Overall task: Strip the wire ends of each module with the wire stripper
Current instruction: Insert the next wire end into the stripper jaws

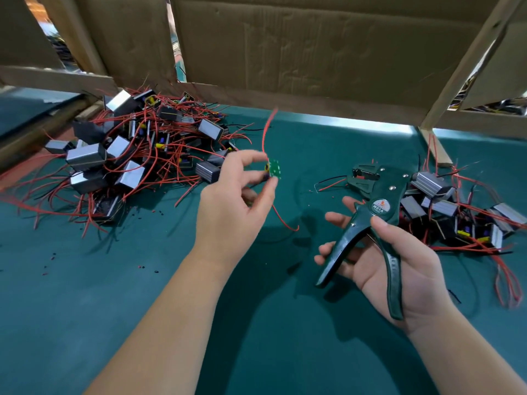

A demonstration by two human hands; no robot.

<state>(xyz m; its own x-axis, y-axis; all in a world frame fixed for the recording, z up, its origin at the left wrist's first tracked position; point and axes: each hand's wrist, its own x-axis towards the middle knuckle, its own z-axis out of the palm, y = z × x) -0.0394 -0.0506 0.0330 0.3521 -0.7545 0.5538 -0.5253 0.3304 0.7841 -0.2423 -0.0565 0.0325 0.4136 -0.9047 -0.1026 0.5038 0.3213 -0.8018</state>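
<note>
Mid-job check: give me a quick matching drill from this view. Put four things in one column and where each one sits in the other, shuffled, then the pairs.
Things
1. wire stripper
2. module with the green board
3. larger pile of modules
4. smaller pile of modules

Places
A. on the left of the table, near the cardboard wall
B. gripped in the right hand
C. on the right of the table, beyond the right hand
D. pinched by the fingers of the left hand, above the table

Pairs: 1-B, 2-D, 3-A, 4-C
</note>
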